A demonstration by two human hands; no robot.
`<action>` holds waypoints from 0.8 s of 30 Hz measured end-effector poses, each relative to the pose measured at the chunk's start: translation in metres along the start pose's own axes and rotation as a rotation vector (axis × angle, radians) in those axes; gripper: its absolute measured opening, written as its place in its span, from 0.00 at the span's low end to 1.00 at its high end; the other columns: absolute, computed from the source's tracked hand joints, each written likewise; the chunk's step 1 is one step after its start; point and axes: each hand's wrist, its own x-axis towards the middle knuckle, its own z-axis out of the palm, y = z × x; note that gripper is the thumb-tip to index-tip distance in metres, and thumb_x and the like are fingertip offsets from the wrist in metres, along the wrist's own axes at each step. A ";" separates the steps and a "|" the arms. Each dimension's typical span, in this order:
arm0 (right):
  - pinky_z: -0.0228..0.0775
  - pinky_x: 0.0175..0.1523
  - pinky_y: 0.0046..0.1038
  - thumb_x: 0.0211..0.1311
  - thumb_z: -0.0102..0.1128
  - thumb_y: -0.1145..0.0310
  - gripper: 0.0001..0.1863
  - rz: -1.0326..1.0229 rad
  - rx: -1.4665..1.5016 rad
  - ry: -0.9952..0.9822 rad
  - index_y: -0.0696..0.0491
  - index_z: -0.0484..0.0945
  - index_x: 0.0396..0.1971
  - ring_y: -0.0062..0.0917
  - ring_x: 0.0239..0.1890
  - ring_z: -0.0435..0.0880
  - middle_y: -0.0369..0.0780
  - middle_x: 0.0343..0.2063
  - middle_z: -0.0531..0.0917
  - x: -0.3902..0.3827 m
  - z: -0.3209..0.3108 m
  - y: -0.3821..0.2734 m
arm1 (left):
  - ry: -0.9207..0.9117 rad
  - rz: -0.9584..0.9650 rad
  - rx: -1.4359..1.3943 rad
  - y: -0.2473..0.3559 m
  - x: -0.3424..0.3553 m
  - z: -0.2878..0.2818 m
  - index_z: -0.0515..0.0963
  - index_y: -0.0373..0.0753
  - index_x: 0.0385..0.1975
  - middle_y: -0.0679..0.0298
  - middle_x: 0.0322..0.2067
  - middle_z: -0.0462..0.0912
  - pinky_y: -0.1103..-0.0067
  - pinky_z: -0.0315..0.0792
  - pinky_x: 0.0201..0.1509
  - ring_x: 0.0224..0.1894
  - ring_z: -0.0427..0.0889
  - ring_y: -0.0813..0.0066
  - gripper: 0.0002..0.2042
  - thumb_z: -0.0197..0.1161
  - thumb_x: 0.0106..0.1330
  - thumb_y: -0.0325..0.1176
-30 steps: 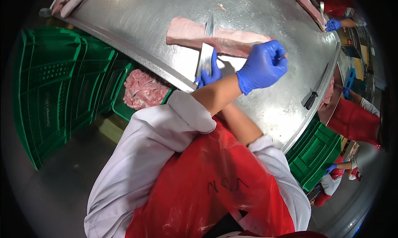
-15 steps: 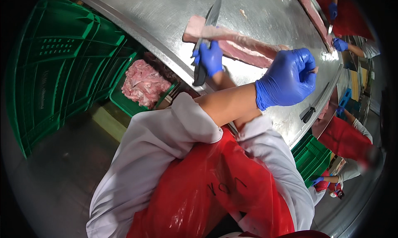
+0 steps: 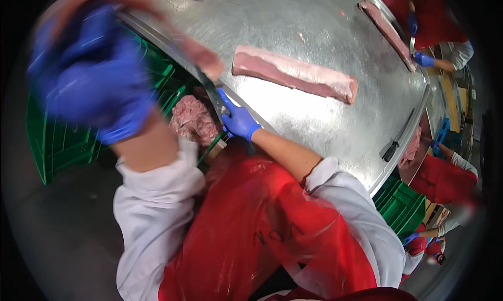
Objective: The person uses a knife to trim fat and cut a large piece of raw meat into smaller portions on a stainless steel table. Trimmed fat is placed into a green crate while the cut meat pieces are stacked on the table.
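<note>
My left hand (image 3: 94, 73), in a blue glove and blurred by motion, is raised at the far left. It is closed on a long pale-pink strip of fat trimming (image 3: 201, 55), whose loose end trails to the right over the table edge. Low by that edge, my blue-gloved right hand (image 3: 240, 120) grips a knife (image 3: 211, 91), its blade pointing up and left, close to the strip's end. A long slab of pork loin (image 3: 296, 73) lies alone on the steel table (image 3: 325, 123), pale fat along its upper side.
Below the table edge, a green crate (image 3: 212, 144) holds a heap of pink trimmings (image 3: 194, 117). Taller green crates (image 3: 50, 149) stand at left. Another knife (image 3: 390, 151) rests by the right edge. Co-workers in red aprons stand at right, one gloved hand (image 3: 423, 59) at another meat piece (image 3: 387, 31).
My left hand has swung from the right side to the far left, carrying the strip off the loin. My right hand has moved down and left with the knife, away from the meat.
</note>
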 end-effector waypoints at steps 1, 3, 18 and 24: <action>0.80 0.28 0.28 0.72 0.46 0.71 0.38 0.010 -0.030 -0.072 0.35 0.42 0.76 0.25 0.19 0.82 0.42 0.22 0.82 -0.008 -0.004 -0.006 | -0.160 0.082 0.344 0.031 0.006 -0.011 0.76 0.25 0.42 0.50 0.37 0.82 0.70 0.77 0.47 0.42 0.81 0.59 0.21 0.48 0.71 0.42; 0.80 0.29 0.28 0.74 0.49 0.65 0.37 0.061 0.049 -0.088 0.34 0.43 0.76 0.24 0.19 0.82 0.42 0.23 0.83 -0.021 -0.035 -0.024 | -0.449 0.098 0.513 0.070 0.000 -0.045 0.76 0.27 0.42 0.51 0.40 0.81 0.71 0.75 0.50 0.43 0.80 0.61 0.18 0.49 0.71 0.38; 0.75 0.53 0.42 0.68 0.51 0.64 0.38 -0.181 -0.671 0.170 0.30 0.49 0.75 0.48 0.42 0.84 0.51 0.41 0.85 -0.026 -0.154 0.044 | 0.265 -0.833 0.838 -0.093 -0.271 -0.326 0.77 0.37 0.33 0.69 0.23 0.79 0.84 0.66 0.26 0.22 0.72 0.83 0.04 0.62 0.68 0.29; 0.75 0.54 0.40 0.67 0.52 0.66 0.39 -0.018 -0.606 -0.029 0.28 0.49 0.75 0.42 0.42 0.86 0.50 0.41 0.85 -0.039 -0.169 0.063 | 0.279 -0.898 1.074 -0.100 -0.323 -0.373 0.72 0.36 0.45 0.70 0.30 0.76 0.85 0.68 0.31 0.28 0.72 0.85 0.10 0.63 0.67 0.27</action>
